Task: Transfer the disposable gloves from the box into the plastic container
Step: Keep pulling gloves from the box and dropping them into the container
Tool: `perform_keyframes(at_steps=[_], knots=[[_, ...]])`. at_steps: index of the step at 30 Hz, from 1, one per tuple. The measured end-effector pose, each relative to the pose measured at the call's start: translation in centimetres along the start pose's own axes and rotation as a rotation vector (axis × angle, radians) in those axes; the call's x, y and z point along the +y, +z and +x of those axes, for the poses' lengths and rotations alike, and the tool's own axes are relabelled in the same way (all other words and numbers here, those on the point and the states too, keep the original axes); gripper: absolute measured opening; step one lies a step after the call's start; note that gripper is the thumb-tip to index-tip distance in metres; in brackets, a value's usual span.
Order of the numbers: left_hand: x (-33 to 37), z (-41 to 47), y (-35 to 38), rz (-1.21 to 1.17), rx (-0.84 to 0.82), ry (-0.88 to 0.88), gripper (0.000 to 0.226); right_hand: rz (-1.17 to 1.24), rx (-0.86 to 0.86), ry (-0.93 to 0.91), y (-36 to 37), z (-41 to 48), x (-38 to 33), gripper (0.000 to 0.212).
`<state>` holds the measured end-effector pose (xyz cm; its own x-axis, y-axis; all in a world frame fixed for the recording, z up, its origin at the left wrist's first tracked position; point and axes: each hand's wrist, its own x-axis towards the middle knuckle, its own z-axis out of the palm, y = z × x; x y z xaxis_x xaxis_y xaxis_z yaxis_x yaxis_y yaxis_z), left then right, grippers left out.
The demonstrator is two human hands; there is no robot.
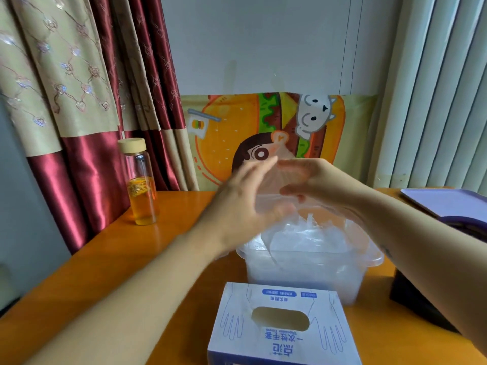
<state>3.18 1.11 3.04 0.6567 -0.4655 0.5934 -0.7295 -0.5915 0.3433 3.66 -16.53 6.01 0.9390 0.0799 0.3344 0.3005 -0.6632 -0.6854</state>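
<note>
Nearest the camera, the box is noted on the surface, just in front of the plastic container. Nothing protrudes from its oval opening. Its printing is upside down from this view: "一次性手套" is read, the smaller print is not resolved. A bottle of orange liquid is recorded left of the container. Above the container one glove is held: left hand blurred, fingers straight against the film; right hand curled, gripping its top. Disposable gloves are heaped inside the container, above its rim. A purple tray is noted right of the container. Transfer is judged nearly complete; the held glove remains to be dropped in.
</note>
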Motion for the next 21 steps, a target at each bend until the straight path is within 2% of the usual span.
perform_keyframes(at_steps=[1,2,3,5,7,9,11,14,16,18,20,21], knots=[[0.3,-0.1,0.9,0.047,-0.117,-0.057,0.1,0.093,0.011,0.033,0.2,0.1,0.0,0.065],[0.2,0.0,1.7,0.108,-0.159,-0.112,0.111,0.211,0.018,0.072,0.4,0.2,-0.1,0.065],[0.2,0.2,2.3,0.139,-0.142,-0.153,0.111,0.336,0.023,0.116,0.5,0.4,-0.3,0.065],[-0.3,0.7,3.3,0.117,0.035,-0.156,0.089,0.535,0.04,0.184,0.5,0.6,-0.8,0.065],[-1.2,1.4,3.7,0.105,0.26,-0.087,0.052,0.663,0.077,0.197,0.4,0.5,-1.6,0.064],[-2.0,1.9,3.7,0.131,0.376,-0.021,0.026,0.752,0.112,0.189,0.1,0.3,-2.3,0.062],[-2.7,2.1,3.5,0.162,0.392,0.02,0.015,0.817,0.142,0.2,-0.5,0.0,-2.6,0.06],[-4.7,1.8,3.4,0.189,0.364,0.047,0.016,0.85,0.173,0.186,-2.0,-0.3,-2.8,0.06],[-6.5,1.3,3.5,0.151,0.29,-0.065,0.017,0.808,0.153,0.148,-3.0,-0.6,-2.9,0.06],[-7.3,1.1,3.0,-0.069,0.222,-0.31,0.022,0.767,0.081,0.114,-3.5,-0.9,-2.8,0.06],[-6.7,1.3,1.9,-0.62,0.15,-0.519,0.026,0.719,-0.023,0.095,-3.6,-1.2,-2.6,0.06],[-6.4,1.3,1.4,-0.876,0.059,-0.566,0.037,0.703,-0.072,0.084,-3.6,-1.3,-2.4,0.06]])
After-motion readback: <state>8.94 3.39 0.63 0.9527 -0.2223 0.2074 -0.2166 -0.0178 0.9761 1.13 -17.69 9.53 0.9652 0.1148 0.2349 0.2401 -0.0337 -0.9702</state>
